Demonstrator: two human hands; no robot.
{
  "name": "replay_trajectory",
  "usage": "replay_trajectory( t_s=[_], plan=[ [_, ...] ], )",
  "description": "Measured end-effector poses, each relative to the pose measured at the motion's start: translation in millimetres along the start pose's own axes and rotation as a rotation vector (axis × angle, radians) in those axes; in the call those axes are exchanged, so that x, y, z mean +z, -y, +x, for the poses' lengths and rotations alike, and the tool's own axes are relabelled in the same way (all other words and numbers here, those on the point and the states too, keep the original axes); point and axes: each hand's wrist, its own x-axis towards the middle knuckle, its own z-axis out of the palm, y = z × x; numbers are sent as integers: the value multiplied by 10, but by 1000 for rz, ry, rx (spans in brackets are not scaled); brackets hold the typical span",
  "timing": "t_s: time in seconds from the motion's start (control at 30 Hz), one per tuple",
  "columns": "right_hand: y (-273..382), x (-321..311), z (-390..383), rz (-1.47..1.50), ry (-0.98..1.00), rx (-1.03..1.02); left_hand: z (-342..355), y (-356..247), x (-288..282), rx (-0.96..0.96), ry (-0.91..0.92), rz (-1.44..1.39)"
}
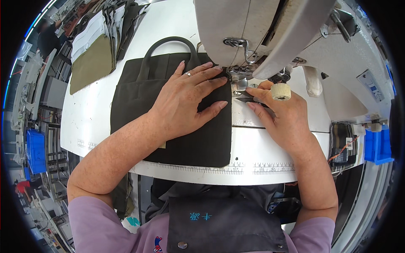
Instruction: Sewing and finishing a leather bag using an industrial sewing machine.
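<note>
My left hand (pixel 184 100) lies with fingers outstretched on a dark olive-black fabric bag piece (pixel 137 114), pressing its upper right part. A looped handle (pixel 166 39) arches from the piece's top. The piece's upper right edge touches the sewing machine's presser foot (pixel 238 83). Just right of the foot, my right hand (pixel 285 113) has curled fingers closed around a small dark tool (pixel 246 98), mostly hidden, possibly snips. A cream knob (pixel 280 91) hides part of that hand.
The white sewing machine (pixel 223 21) overhangs the white table (pixel 93 126). Stacked fabric pieces (pixel 95 63) lie at the back left. Blue bins (pixel 36 149) (pixel 377 145) stand on both sides, and striped items (pixel 342 145) at the right. Other people (pixel 46 38) are in the left background.
</note>
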Motion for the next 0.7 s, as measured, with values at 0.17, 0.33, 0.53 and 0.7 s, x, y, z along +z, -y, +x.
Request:
replay_trajectory(
  t_s=[0.17, 0.33, 0.53, 0.7],
  plan=[
    [-23, 16, 5, 0, 10, 4, 2, 40, 23, -26, 40, -40],
    [-46, -54, 27, -5, 76, 124, 14, 61, 20, -37, 69, -79],
    [-106, 30, 6, 156, -39, 115, 26, 92, 45, 52, 19, -58],
    [-100, -33, 24, 270, 55, 244, 12, 83, 32, -1, 79, -27]
  ],
)
